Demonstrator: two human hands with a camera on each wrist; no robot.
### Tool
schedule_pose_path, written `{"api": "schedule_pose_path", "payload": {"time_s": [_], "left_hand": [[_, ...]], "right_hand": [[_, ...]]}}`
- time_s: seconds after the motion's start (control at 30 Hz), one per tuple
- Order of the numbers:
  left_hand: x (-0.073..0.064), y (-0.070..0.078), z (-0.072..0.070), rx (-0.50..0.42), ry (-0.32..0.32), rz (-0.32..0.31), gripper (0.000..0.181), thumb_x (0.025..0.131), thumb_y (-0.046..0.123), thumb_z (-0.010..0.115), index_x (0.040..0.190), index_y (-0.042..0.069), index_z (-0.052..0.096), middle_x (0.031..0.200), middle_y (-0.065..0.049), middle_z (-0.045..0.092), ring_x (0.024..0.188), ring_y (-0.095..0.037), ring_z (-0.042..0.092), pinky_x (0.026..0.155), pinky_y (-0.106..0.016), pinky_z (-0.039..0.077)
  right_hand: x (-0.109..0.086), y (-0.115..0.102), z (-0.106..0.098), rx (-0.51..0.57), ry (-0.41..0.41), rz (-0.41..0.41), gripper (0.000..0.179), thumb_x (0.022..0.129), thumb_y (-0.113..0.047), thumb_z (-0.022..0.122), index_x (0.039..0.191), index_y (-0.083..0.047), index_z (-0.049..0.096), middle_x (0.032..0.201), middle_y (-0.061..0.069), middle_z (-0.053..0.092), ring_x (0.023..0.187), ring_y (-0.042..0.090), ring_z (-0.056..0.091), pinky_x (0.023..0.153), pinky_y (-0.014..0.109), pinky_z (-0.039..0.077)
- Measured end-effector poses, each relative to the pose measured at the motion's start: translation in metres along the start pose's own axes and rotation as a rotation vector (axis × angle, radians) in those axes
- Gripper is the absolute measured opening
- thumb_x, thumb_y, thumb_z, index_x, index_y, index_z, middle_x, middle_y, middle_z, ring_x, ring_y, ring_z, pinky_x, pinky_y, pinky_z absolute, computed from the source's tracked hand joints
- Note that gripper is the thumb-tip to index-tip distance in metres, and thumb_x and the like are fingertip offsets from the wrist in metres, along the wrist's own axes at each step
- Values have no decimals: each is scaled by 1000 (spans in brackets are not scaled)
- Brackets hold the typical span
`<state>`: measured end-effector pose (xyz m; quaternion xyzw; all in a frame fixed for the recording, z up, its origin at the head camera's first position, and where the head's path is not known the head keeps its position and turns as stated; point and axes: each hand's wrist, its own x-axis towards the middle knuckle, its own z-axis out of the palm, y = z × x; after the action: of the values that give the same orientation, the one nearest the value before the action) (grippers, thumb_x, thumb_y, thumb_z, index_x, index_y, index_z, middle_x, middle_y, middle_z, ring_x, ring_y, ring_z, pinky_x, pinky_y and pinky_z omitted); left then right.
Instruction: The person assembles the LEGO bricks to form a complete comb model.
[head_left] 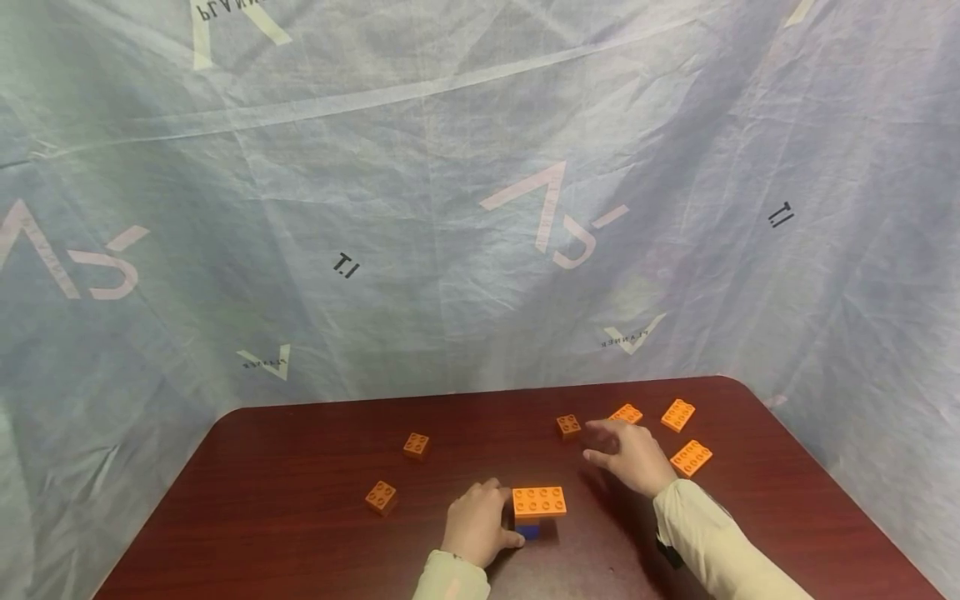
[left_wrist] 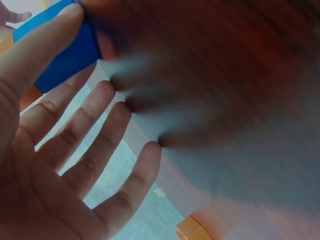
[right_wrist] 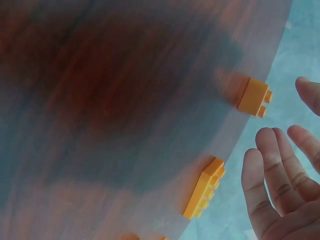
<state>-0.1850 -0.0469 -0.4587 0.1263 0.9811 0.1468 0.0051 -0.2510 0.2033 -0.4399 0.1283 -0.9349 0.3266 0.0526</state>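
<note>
My left hand [head_left: 474, 525] pinches a blue building brick [left_wrist: 65, 55] at the foot of a small stack. The thumb lies across the blue brick in the left wrist view, and the index finger is partly hidden behind it. A flat orange eight-stud brick [head_left: 538, 502] tops the stack and overhangs to the right. My right hand [head_left: 633, 458] hovers above the table with its fingers apart and nothing between them. Closest to its fingertips is a small orange four-stud brick [head_left: 568, 427], seen side-on in the right wrist view.
Flat orange bricks lie around the right hand: one partly behind it [head_left: 626, 414], one far right [head_left: 678, 415] and another nearer [head_left: 691, 457]. On the left sit two small orange bricks, a farther brick [head_left: 416, 446] and a nearer brick [head_left: 382, 497]. Printed cloth [head_left: 442, 250] hangs behind the dark red table [head_left: 300, 467].
</note>
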Motion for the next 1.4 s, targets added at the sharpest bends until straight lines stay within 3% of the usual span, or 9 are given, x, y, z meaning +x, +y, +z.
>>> {"api": "schedule_pose_path", "payload": {"time_s": [0.3,1.03,1.4], "left_hand": [[-1,0,1,-1,20,9,50,67,37,96,106,11,77,98,-3,67,88,-24,66,72,-44,58],[1,-1,2,-16,5,-12,52,67,36,96,108,11,77,104,-5,68,94,-26,66,76,-47,58],[1,-1,2,7,33,8,52,66,37,97,106,11,77,102,-4,68,92,-25,67,74,-45,58]], "right_hand": [[14,2,4,-59,-16,23,46,84,-15,83,126,-1,69,105,13,73,86,24,67,79,50,56],[40,3,15,7,-73,114,50,84,-11,83,128,4,65,109,19,71,101,38,66,90,56,52],[52,2,29,-177,-82,88,58,83,-14,84,134,2,62,117,25,63,106,43,63,92,57,51]]}}
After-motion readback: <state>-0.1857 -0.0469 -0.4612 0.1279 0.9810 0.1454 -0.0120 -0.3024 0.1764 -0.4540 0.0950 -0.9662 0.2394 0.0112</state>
